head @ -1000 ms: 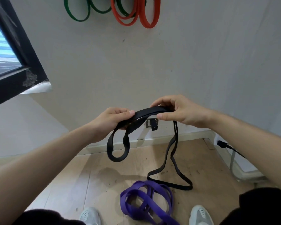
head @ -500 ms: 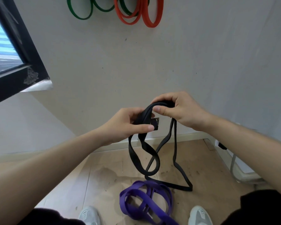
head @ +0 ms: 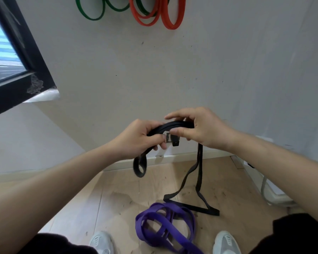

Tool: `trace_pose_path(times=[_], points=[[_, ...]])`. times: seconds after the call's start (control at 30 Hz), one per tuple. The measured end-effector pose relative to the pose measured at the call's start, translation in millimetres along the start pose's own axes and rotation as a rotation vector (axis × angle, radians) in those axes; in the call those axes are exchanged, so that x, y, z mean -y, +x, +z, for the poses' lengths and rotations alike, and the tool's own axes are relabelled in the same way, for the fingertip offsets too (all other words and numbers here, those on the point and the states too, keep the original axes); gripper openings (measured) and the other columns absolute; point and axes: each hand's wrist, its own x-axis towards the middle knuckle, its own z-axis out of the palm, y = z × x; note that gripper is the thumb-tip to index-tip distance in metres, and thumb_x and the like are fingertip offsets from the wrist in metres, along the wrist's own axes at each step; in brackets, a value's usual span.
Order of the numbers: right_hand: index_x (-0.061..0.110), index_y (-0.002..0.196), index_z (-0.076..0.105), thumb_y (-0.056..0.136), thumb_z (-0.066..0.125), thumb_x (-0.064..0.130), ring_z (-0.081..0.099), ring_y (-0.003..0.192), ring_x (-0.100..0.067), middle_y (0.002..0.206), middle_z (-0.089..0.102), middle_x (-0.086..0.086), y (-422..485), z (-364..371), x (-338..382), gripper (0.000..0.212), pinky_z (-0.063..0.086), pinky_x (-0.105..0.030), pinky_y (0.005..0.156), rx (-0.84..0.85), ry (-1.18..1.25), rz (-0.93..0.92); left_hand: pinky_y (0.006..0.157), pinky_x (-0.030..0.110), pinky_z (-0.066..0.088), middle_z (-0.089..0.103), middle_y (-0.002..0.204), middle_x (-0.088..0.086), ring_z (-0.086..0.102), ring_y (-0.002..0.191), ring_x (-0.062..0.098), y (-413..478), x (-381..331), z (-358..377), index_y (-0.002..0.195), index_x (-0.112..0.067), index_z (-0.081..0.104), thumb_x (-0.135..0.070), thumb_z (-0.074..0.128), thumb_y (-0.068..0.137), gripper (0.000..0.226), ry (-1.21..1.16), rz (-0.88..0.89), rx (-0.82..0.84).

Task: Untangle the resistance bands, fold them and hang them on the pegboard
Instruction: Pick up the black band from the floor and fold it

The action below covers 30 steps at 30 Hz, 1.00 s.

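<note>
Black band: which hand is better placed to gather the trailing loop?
Probably right: the right hand grips the black band directly above that loop; the left hand holds the short folded end.

Green bands [head: 90, 17] and orange bands [head: 172, 26]: tops cut off by the top edge. Purple band [head: 139, 224] runs off the bottom. Black band [head: 173, 124] is partly hidden inside left hand [head: 141, 138] and right hand [head: 200, 127]; its small hanging loop is blurred.

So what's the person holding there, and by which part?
The black band, in both hands. The left hand grips one side of its gathered top stretch, the right hand the other; its loops hang below, the longer reaching the floor.
</note>
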Motion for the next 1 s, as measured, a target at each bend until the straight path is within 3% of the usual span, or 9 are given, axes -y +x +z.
trace_pose_path(times=[0.07, 0.17, 0.27, 0.4, 0.53, 0.63, 0.73, 0.93, 1.0], points=[[0.029, 0.131, 0.063, 0.09, 0.072, 0.027, 0.065, 0.073, -0.007, 0.096, 0.071, 0.009, 0.1, 1.8, -0.4, 0.042, 0.048, -0.016, 0.069, -0.013, -0.151, -0.103, 0.067, 0.033, 0.053, 0.077, 0.081, 0.003, 0.065, 0.068, 0.013, -1.1, 0.2, 0.5, 0.103, -0.018, 0.072, -0.009, 0.06, 0.099, 0.015, -0.015, -0.006, 0.013], [0.025, 0.119, 0.073, 0.089, 0.072, 0.03, 0.063, 0.076, -0.01, 0.088, 0.071, 0.005, 1.1, 3.4, 0.6, 0.03, 0.05, -0.029, 0.068, -0.037, -0.215, -0.211, 0.061, 0.027, 0.05, 0.076, 0.078, 0.006, 0.062, 0.064, 0.014, -3.1, -3.0, 2.0, 0.095, -0.021, 0.071, -0.005, 0.061, 0.097, 0.019, -0.041, 0.021, 0.025], [0.021, 0.106, 0.078, 0.086, 0.074, 0.031, 0.066, 0.072, -0.013, 0.082, 0.071, 0.002, 1.4, 1.5, 1.4, 0.023, 0.052, -0.034, 0.064, -0.102, -0.154, -0.225, 0.06, 0.04, 0.048, 0.074, 0.076, 0.01, 0.06, 0.064, 0.017, -4.0, -4.4, 3.1, 0.092, -0.018, 0.07, -0.005, 0.064, 0.096, 0.015, -0.046, 0.062, 0.024], [0.017, 0.105, 0.079, 0.085, 0.077, 0.021, 0.069, 0.071, -0.018, 0.084, 0.073, -0.003, -0.8, 1.5, 0.2, 0.02, 0.053, -0.032, 0.063, -0.127, -0.05, -0.214, 0.07, 0.043, 0.053, 0.075, 0.077, 0.004, 0.068, 0.071, 0.02, -3.0, -3.1, 2.6, 0.097, -0.022, 0.072, -0.006, 0.068, 0.094, 0.017, -0.076, 0.08, 0.008], [0.016, 0.104, 0.079, 0.085, 0.077, 0.017, 0.067, 0.073, -0.006, 0.086, 0.072, 0.006, -1.6, -0.7, -3.9, 0.019, 0.05, -0.021, 0.065, -0.187, -0.025, -0.178, 0.087, 0.03, 0.059, 0.078, 0.095, 0.002, 0.075, 0.094, 0.019, -2.8, 3.7, -4.7, 0.121, -0.02, 0.069, -0.016, 0.079, 0.083, 0.039, -0.239, -0.005, 0.021], [0.012, 0.104, 0.079, 0.086, 0.077, 0.016, 0.064, 0.07, 0.001, 0.084, 0.069, 0.013, -3.1, -5.8, -9.0, 0.019, 0.045, -0.013, 0.066, -0.219, 0.036, -0.099, 0.088, 0.025, 0.054, 0.078, 0.102, -0.001, 0.073, 0.099, 0.013, -2.4, 16.6, -12.8, 0.118, -0.019, 0.07, -0.026, 0.079, 0.078, 0.042, -0.252, -0.054, 0.044], [0.01, 0.106, 0.078, 0.086, 0.077, 0.014, 0.064, 0.071, 0.005, 0.087, 0.07, 0.013, -5.3, -8.3, -11.2, 0.02, 0.045, -0.009, 0.066, -0.231, 0.049, -0.075, 0.091, 0.027, 0.055, 0.077, 0.108, -0.002, 0.072, 0.104, 0.013, -2.1, 31.5, -12.2, 0.117, -0.021, 0.071, -0.016, 0.078, 0.086, 0.031, -0.174, -0.09, 0.1], [0.006, 0.106, 0.077, 0.087, 0.075, 0.012, 0.062, 0.062, -0.001, 0.088, 0.072, 0.006, -6.9, -17.1, -14.3, 0.02, 0.048, -0.012, 0.058, -0.262, 0.066, -0.061, 0.09, 0.035, 0.06, 0.074, 0.112, -0.006, 0.073, 0.099, 0.014, -6.3, 60.9, 9.1, 0.125, -0.025, 0.067, -0.037, 0.078, 0.087, 0.041, 0.015, -0.189, 0.176], [0.007, 0.106, 0.077, 0.087, 0.075, 0.012, 0.061, 0.059, -0.005, 0.087, 0.073, 0.003, -7.6, -20.2, -16.9, 0.02, 0.049, -0.016, 0.057, -0.278, 0.081, -0.044, 0.084, 0.036, 0.062, 0.074, 0.11, -0.004, 0.072, 0.098, 0.018, -5.3, 67.4, 17.6, 0.12, -0.024, 0.069, -0.036, 0.077, 0.089, 0.034, 0.009, -0.225, 0.164]])
